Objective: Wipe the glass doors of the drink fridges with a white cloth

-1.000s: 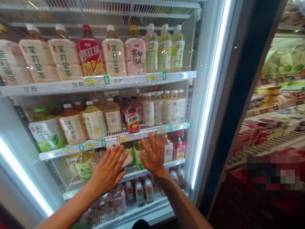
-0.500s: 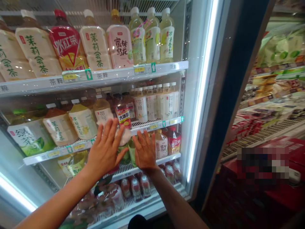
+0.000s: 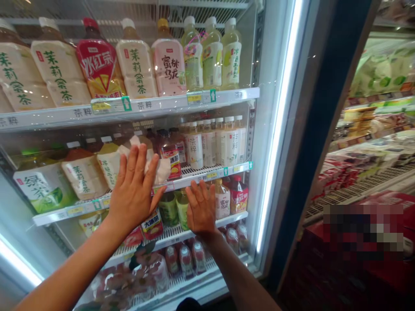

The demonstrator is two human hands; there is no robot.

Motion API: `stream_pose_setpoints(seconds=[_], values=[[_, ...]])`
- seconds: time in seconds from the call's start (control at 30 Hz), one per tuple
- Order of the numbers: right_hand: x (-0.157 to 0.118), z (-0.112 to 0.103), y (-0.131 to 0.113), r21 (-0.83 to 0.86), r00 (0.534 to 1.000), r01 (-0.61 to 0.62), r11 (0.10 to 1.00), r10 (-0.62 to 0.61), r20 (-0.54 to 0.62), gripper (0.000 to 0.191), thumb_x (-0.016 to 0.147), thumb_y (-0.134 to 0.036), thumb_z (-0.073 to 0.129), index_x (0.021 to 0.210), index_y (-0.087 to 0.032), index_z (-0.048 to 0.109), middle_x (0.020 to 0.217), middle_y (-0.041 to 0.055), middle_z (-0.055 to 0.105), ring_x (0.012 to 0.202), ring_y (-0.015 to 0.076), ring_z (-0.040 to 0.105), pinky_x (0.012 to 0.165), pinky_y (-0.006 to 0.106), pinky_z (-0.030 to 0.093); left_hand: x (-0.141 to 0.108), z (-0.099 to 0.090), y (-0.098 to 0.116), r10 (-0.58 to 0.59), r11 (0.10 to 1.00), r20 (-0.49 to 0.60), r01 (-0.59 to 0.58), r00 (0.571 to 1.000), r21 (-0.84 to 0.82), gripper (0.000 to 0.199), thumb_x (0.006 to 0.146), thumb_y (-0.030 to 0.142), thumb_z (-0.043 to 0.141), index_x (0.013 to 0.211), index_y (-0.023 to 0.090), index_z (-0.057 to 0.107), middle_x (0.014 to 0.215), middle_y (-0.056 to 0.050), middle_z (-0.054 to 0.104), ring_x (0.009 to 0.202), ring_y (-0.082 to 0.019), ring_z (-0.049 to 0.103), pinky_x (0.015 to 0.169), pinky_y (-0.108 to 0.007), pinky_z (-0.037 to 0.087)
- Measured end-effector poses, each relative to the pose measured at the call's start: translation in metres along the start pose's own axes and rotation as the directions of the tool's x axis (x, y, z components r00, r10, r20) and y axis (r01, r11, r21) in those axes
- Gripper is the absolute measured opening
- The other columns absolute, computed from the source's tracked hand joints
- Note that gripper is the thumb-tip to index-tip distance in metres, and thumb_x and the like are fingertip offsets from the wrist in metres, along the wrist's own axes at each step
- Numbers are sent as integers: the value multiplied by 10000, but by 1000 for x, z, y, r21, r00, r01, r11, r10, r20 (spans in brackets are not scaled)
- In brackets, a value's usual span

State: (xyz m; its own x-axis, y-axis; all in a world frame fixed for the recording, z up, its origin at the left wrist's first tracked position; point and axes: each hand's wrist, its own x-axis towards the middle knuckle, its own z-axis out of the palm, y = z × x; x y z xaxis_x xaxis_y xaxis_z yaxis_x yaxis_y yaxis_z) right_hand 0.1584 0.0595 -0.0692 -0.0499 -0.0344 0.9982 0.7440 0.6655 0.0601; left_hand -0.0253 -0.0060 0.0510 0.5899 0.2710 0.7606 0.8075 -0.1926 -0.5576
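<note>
The crumpled white tissue (image 3: 160, 170) lies directly under the person's left hand (image 3: 132, 185), showing past the fingers from 11 to 2 o'clock, its long axis hidden by the palm; those fingers are extended flat, slightly spread, against the cooler's glass door (image 3: 202, 108). The right hand (image 3: 201, 211), farther off at 4 o'clock, is likewise flat with fingers narrowly parted, while behind the glass a red-labelled iced-tea bottle (image 3: 171, 162) stands at the tissue's 2 o'clock.

Bottles (image 3: 170, 67) stand on shelves (image 3: 173, 103) behind the glass (image 3: 177, 115); before it, the left hand (image 3: 131, 190) overlaps a cloth (image 3: 163, 171), with the right hand (image 3: 201, 209) rightward and lower, a wire rack (image 3: 345, 192) farther right
</note>
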Motion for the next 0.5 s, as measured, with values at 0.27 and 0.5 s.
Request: stream_pose_setpoints(seconds=[0.27,0.5], values=[[7,2,-12,-56,998,-49,997,52,41,793,945,-50,427,1671,-181,134,1715,72,271,1613,267,166,1312,605,177,-27,-4,-18,136,991,72,-135,988,-22,895,961,535,547,1652,138,138,1749,-130,8,1631,-289,22,1337,-467,53],[55,15,-34,-26,995,-84,996,85,58,790,984,-107,400,1677,-188,29,1743,73,146,1622,276,106,1303,599,227,-26,-11,-22,2,1000,12,-2,1000,-23,935,941,519,589,1648,115,131,1744,-151,-10,1628,-306,-5,1334,-496,69]])
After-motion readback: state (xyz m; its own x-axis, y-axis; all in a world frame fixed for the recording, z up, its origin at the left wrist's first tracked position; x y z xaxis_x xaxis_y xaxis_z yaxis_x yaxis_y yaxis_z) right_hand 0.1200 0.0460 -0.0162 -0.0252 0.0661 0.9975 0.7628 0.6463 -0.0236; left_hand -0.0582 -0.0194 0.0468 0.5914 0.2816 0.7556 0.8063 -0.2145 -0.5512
